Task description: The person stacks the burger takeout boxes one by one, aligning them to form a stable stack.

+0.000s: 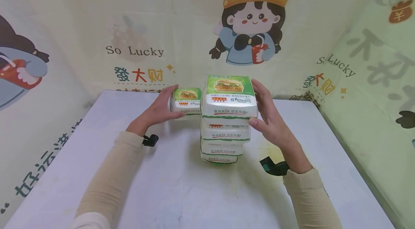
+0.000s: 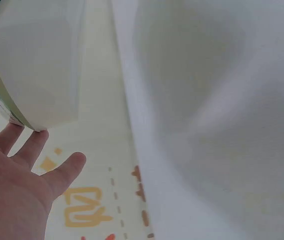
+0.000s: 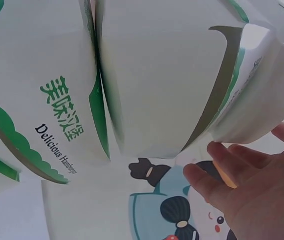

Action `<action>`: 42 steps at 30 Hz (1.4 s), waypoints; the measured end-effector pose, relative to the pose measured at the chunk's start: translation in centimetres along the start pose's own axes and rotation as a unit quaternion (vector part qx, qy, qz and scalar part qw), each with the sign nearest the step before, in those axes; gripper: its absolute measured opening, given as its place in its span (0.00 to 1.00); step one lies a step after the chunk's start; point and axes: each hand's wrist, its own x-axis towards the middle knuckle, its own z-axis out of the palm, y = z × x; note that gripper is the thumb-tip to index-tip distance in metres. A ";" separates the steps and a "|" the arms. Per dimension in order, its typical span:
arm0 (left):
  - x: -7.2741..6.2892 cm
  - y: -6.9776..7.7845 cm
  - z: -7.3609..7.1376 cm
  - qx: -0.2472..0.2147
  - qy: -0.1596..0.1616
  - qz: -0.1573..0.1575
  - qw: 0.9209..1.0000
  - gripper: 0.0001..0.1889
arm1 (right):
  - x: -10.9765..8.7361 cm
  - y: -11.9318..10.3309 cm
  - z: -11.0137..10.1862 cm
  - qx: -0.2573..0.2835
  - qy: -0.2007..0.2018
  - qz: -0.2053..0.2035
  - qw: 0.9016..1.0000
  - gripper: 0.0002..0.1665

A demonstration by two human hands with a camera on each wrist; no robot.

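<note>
My left hand (image 1: 162,106) holds a green-and-white hamburger box (image 1: 186,101) by its left side, thumb at the near edge and fingers at the far edge. In the left wrist view the underside of that box (image 2: 37,70) shows above the fingertips, raised over the table. Just right of it rises a stack of similar boxes (image 1: 223,133) with a burger picture on the top box (image 1: 229,90). My right hand (image 1: 272,124) spans the right side of this top box, thumb at the near lower corner, fingers along the far side. The stack partly covers the left box's right end.
The stack stands uneven on the white table (image 1: 181,193), its upper boxes jutting to the right. A printed cloth backdrop (image 1: 191,41) with cartoon figures and lettering surrounds the table at the back and sides. Both wrists wear black camera straps.
</note>
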 end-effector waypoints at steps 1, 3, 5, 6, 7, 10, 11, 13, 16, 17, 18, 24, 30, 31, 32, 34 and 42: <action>-0.1 0.2 -0.2 -0.002 0.005 0.004 1.000 0.57 | 0.0 0.0 0.0 0.001 0.001 0.002 1.000 0.53; -0.1 0.5 -0.7 -0.007 0.014 0.009 1.000 0.56 | -0.1 -0.1 0.1 0.003 0.002 0.006 1.000 0.52; -0.2 0.9 -1.1 -0.011 0.022 0.011 1.000 0.56 | -0.1 -0.1 0.1 0.005 0.003 0.008 1.000 0.51; -0.2 1.0 -1.3 -0.014 0.026 0.012 0.999 0.55 | -0.1 -0.1 0.1 0.008 0.003 0.009 1.000 0.51; -0.2 1.2 -1.6 -0.015 0.030 0.013 0.999 0.55 | -0.1 -0.1 0.1 0.008 0.003 0.009 1.000 0.51; -0.3 1.6 -2.4 -0.016 0.044 0.016 0.999 0.55 | -0.1 0.0 0.1 0.010 0.002 0.008 1.000 0.51; -0.3 1.8 -2.6 -0.016 0.048 0.017 0.999 0.55 | -0.1 0.0 0.1 0.010 0.001 0.008 1.000 0.52; -0.3 2.2 -3.1 -0.021 0.056 0.019 0.998 0.55 | 0.0 0.0 0.1 0.011 0.001 0.007 1.000 0.52; -0.3 2.9 -3.7 -0.034 0.068 0.026 0.997 0.53 | 0.0 -0.1 0.1 0.011 0.000 0.007 1.000 0.53; -0.3 3.2 -3.9 -0.037 0.072 0.030 0.996 0.52 | 0.0 -0.1 0.1 0.012 0.000 0.007 1.000 0.53; -0.4 3.5 -4.1 -0.041 0.076 0.033 0.996 0.52 | 0.0 -0.1 0.1 0.012 0.000 0.008 1.000 0.54; -0.4 5.5 -5.4 -0.055 0.111 0.045 0.991 0.49 | 0.2 -0.1 0.1 0.008 0.002 0.015 1.000 0.55; -0.4 7.4 -6.3 -0.058 0.144 0.042 0.987 0.45 | 0.2 -0.1 0.2 0.007 0.000 0.019 1.000 0.56; -0.4 7.7 -6.4 -0.058 0.148 0.044 0.986 0.45 | 0.2 -0.1 0.2 0.007 0.000 0.020 1.000 0.56; -0.4 8.0 -6.5 -0.061 0.150 0.047 0.986 0.45 | 0.2 -0.1 0.2 0.007 0.000 0.022 1.000 0.56; -0.4 8.7 -6.7 -0.061 0.153 0.049 0.985 0.44 | 0.2 -0.1 0.2 0.006 0.000 0.024 1.000 0.56; -0.2 10.5 -7.2 -0.076 0.162 0.061 0.982 0.43 | 0.2 -0.1 0.1 0.003 0.002 0.024 1.000 0.57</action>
